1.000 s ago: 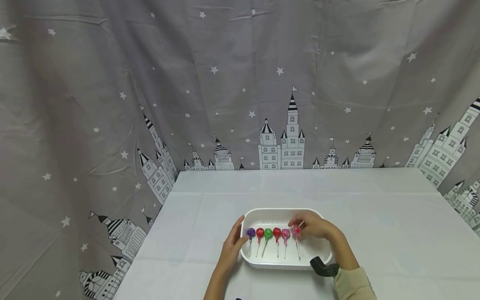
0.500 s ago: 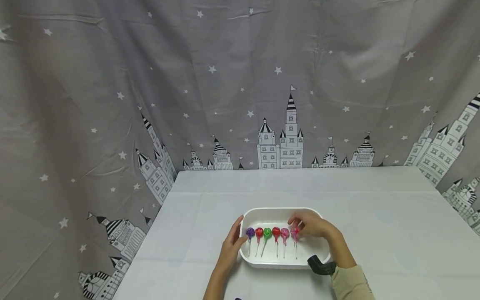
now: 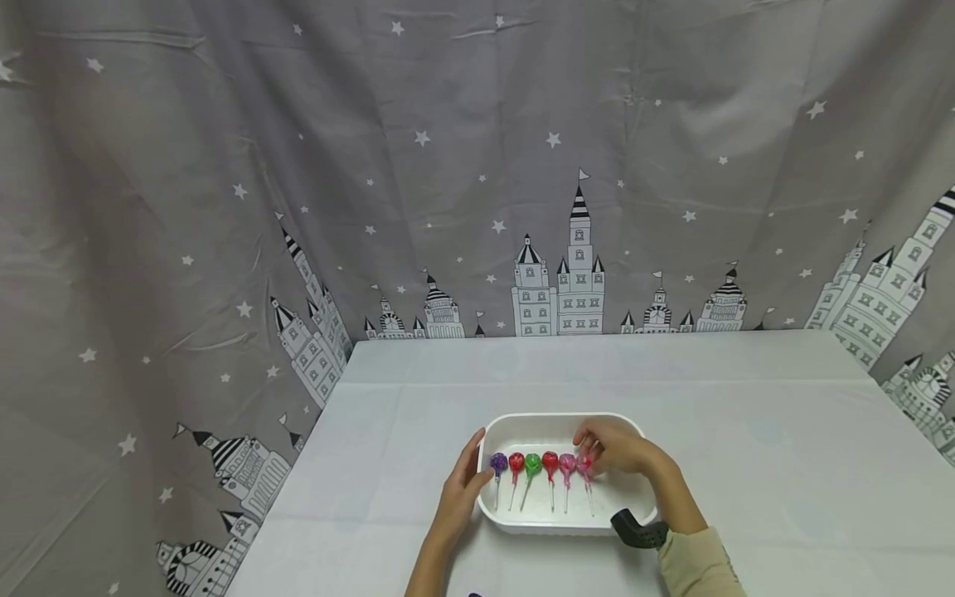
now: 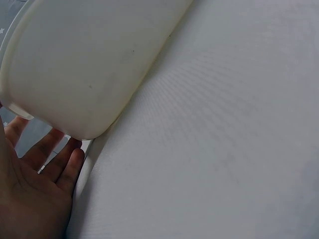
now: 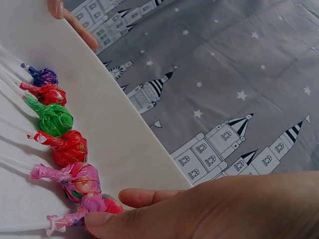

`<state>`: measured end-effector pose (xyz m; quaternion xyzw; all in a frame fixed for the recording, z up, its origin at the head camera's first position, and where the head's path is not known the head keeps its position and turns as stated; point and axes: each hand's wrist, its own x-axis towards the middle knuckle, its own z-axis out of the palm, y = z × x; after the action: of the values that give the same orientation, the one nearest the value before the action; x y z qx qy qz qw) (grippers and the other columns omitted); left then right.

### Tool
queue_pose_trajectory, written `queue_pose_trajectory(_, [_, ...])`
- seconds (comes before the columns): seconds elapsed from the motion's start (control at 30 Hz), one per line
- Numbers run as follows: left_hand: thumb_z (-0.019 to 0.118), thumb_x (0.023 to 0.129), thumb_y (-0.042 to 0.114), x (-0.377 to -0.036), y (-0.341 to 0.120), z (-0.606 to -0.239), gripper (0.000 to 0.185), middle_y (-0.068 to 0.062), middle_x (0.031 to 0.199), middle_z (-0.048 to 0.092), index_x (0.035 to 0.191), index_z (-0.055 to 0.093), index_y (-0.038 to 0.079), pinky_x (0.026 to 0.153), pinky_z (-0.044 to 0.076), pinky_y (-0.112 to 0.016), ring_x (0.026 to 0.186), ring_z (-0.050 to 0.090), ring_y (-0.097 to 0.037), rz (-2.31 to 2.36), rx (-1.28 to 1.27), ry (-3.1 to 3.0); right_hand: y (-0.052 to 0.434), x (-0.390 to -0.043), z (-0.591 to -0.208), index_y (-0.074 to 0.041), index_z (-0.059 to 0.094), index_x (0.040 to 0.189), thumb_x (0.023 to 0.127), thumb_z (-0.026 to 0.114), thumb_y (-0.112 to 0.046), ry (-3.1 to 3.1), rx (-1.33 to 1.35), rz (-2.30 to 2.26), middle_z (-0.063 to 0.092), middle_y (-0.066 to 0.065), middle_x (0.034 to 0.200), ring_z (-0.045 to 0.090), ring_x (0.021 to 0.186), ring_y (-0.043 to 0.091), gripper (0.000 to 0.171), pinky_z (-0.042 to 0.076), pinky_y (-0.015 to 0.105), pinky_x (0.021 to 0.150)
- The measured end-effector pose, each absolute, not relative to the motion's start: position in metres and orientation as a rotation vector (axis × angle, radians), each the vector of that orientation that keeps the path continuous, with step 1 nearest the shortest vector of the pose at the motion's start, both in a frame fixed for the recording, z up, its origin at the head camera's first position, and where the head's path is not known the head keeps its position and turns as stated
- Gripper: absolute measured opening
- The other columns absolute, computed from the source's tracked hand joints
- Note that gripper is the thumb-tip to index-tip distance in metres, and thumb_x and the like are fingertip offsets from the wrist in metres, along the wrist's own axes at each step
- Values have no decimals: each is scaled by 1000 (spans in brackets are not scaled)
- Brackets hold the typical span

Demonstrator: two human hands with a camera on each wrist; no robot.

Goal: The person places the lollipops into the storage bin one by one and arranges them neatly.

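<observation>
A white plastic tray (image 3: 555, 529) stands on the table with a row of wrapped lollipops in it. From left to right they are a purple lollipop (image 3: 498, 463), a red one (image 3: 516, 463), a green one (image 5: 56, 119), another red one (image 5: 71, 148) and two pink ones. My left hand (image 3: 457, 493) holds the tray's left end, thumb over the rim and fingers along the outer wall. With thumb and finger, my right hand (image 3: 621, 449) pinches the head of the rightmost pink lollipop (image 5: 102, 203), close beside its pink neighbour (image 5: 82, 180). Part of that head is hidden by the thumb.
A white cloth covers the table (image 3: 746, 431). Behind it hangs a grey curtain (image 3: 448, 99) printed with castles and stars. A black curved piece (image 3: 637, 531) sits at my right wrist, over the tray's front right corner.
The rightmost pink lollipop has shifted slightly left, nearer the other pink one, while my right hand keeps its fingers on it. My left hand stays at the tray's end.
</observation>
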<state>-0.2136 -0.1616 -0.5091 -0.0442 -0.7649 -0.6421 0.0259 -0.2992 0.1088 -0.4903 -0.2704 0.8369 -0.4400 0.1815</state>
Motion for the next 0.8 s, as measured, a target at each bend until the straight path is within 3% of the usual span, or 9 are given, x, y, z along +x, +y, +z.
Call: queue_pose_trajectory(0.8, [53,90,5,-214,-161,-509,58,-14,148,26,144,32,11,109,21,-43,134,25,-33,-1970,-124,-2378,107,-298,-490,3,55,98,64,71,16,2374,-723,-1226,56,7,83,54,76,20,40,51,26,64])
